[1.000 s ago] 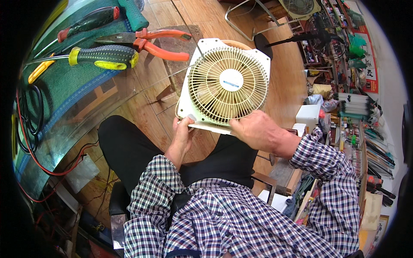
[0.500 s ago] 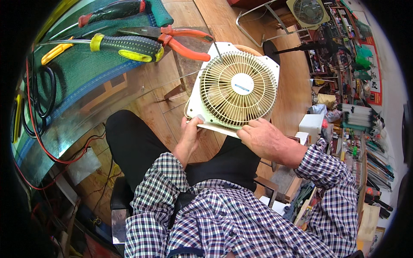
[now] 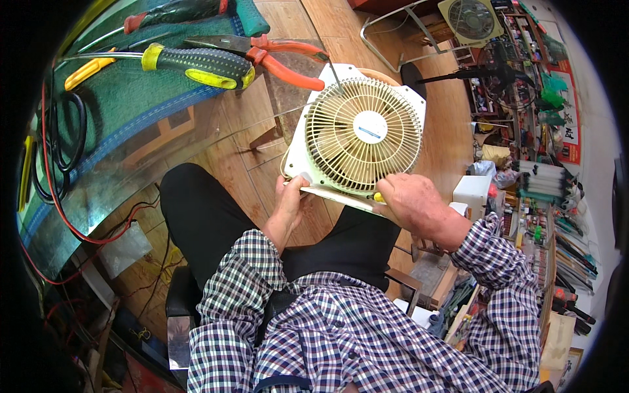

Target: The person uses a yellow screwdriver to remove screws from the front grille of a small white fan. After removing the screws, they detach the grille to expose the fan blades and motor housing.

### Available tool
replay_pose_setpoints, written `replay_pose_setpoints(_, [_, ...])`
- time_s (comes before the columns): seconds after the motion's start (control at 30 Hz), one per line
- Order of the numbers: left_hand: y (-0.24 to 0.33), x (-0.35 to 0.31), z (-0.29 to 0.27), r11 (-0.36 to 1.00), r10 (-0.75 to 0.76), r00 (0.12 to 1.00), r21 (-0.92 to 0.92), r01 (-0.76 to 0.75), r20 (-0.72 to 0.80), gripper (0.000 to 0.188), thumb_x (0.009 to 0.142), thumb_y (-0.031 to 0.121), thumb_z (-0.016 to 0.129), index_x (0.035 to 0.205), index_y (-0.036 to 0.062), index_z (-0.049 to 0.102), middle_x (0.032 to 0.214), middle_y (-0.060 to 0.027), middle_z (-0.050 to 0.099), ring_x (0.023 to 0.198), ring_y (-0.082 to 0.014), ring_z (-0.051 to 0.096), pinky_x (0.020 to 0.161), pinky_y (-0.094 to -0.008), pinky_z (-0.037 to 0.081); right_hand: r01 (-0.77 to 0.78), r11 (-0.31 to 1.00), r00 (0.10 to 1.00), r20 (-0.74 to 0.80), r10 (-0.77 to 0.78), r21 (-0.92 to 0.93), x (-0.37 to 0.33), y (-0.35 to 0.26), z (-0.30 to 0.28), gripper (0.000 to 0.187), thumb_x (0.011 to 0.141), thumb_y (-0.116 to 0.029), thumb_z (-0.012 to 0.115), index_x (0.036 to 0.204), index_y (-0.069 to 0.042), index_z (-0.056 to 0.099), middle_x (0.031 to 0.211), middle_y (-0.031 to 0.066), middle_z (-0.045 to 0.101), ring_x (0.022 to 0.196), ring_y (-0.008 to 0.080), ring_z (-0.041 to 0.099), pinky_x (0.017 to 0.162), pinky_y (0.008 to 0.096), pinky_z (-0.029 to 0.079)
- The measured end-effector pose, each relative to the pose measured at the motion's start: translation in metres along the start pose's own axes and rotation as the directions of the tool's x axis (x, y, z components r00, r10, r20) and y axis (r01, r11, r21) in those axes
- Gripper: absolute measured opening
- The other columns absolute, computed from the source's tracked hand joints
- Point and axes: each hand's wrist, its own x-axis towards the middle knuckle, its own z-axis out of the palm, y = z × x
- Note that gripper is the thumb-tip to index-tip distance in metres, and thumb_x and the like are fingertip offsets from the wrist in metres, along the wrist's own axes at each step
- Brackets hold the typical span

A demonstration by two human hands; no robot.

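1. We can't see the palm of the right hand [image 3: 416, 204], which is curled at the near edge of the white fan [image 3: 369, 128].
2. Beside its thumb, a small yellow piece [image 3: 378, 196] is too covered for us to name.
3. The left hand [image 3: 288, 206] partly hides its fingers beneath the fan.
4. The top edge crops a red-and-black screwdriver [image 3: 177, 13].
5. We find many shelf items [image 3: 534, 229] too small to identify.

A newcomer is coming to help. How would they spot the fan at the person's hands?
Start at the seated person's black trousers; just beyond them, the left hand grips the near left corner of a square-framed fan. Unlike the box fan and black stand fan at upper right, it has a cream grille with a white, blue-marked centre.
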Motion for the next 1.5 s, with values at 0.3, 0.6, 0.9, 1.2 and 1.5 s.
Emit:
replay_pose_setpoints(0.3, [0.004,-0.004,0.001,1.000,-0.014,1.000,0.002,0.014,0.008,0.050,0.089,0.013,0.063,0.138,0.0087,0.053,0.131,-0.0117,0.065,0.119,-0.0296,0.067,0.104,-0.0497,0.058,0.133,0.991,0.974,-0.188,-0.128,0.013,0.001,0.002,0.001,0.025,0.105,-0.030,0.070,0.098,-0.007,0.064,0.081,0.0101,0.070,0.081,0.0295,0.074,0.074,0.0433,0.059])
replay_pose_setpoints(0.6, [0.002,-0.001,-0.001,1.000,-0.024,0.999,0.010,0.023,0.023,0.050,0.089,0.013,0.063,0.138,0.0095,0.054,0.132,-0.0111,0.065,0.120,-0.0291,0.066,0.104,-0.0516,0.057,0.178,0.983,0.969,-0.179,-0.167,0.046,-0.002,0.004,0.007,0.013,0.095,-0.018,0.071,0.093,-0.007,0.064,0.083,0.0078,0.066,0.088,0.0295,0.072,0.076,0.0433,0.058])
replay_pose_setpoints(0.9, [-0.001,0.002,-0.002,1.000,-0.013,1.000,0.006,0.013,0.023,0.052,0.089,0.014,0.065,0.140,0.0104,0.054,0.131,-0.0099,0.066,0.116,-0.0273,0.067,0.101,-0.0498,0.056,0.154,0.981,0.976,-0.170,-0.133,0.119,-0.003,0.009,0.010,0.015,0.099,-0.018,0.069,0.095,-0.006,0.064,0.079,0.0123,0.069,0.076,0.0329,0.075,0.067,0.0461,0.060])
replay_pose_setpoints(1.2, [0.000,0.000,-0.002,1.000,-0.013,1.000,0.000,0.013,0.013,0.050,0.090,0.015,0.064,0.138,0.0102,0.053,0.132,-0.0103,0.064,0.119,-0.0281,0.065,0.103,-0.0503,0.056,0.038,0.989,0.998,-0.060,-0.029,0.146,-0.003,0.004,0.006,0.022,0.104,-0.025,0.070,0.100,-0.005,0.063,0.087,0.0128,0.072,0.085,0.0325,0.077,0.070,0.0461,0.061])
replay_pose_setpoints(1.5, [0.002,0.003,-0.007,1.000,-0.002,0.999,-0.003,0.002,0.040,0.045,0.091,0.013,0.063,0.134,0.0073,0.054,0.132,-0.0120,0.064,0.121,-0.0303,0.065,0.107,-0.0536,0.056,-0.047,0.997,0.992,0.122,0.040,0.056,0.004,-0.005,-0.008,0.017,0.102,-0.021,0.069,0.098,-0.005,0.064,0.094,0.0104,0.072,0.094,0.0300,0.074,0.080,0.0451,0.060])
